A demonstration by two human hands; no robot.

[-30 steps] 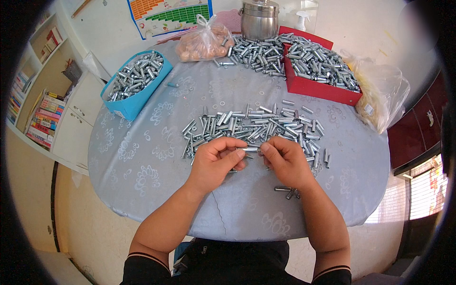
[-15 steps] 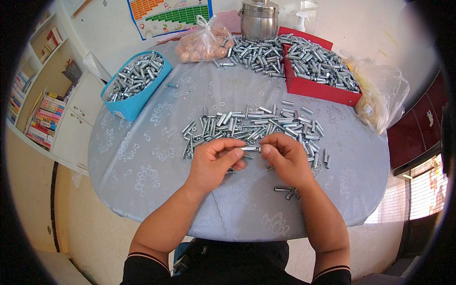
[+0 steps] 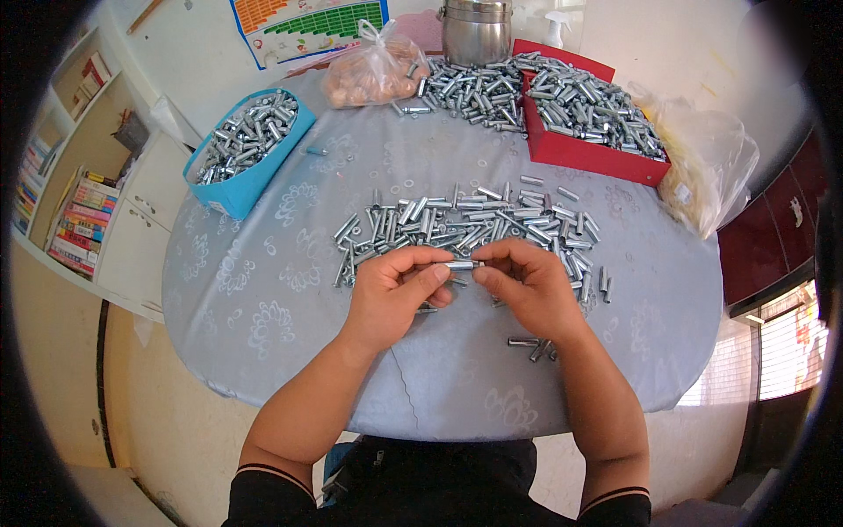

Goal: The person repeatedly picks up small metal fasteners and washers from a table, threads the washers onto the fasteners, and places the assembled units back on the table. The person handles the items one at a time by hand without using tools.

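Between my hands lies a short silvery expansion bolt (image 3: 461,265), held level just above the near side of a loose pile of similar bolts (image 3: 474,224). My left hand (image 3: 391,290) pinches its left end between thumb and fingers. At the other end, the thumb and forefinger of my right hand (image 3: 529,292) close on the tip; whether a small nut or washer is there, I cannot make out. A few more bolts (image 3: 532,346) lie beside my right wrist.
A blue box (image 3: 255,180) of bolts stands at the left. Behind the pile are a bag of round brown items (image 3: 364,81), a heap of bolts (image 3: 474,92) and a steel pot (image 3: 477,33). At the right are a red box (image 3: 593,160) full of bolts and a clear plastic bag (image 3: 716,176).
My right fingers have closed in on the right end of the bolt. The left hand keeps its pinch. The whole view has shifted slightly.
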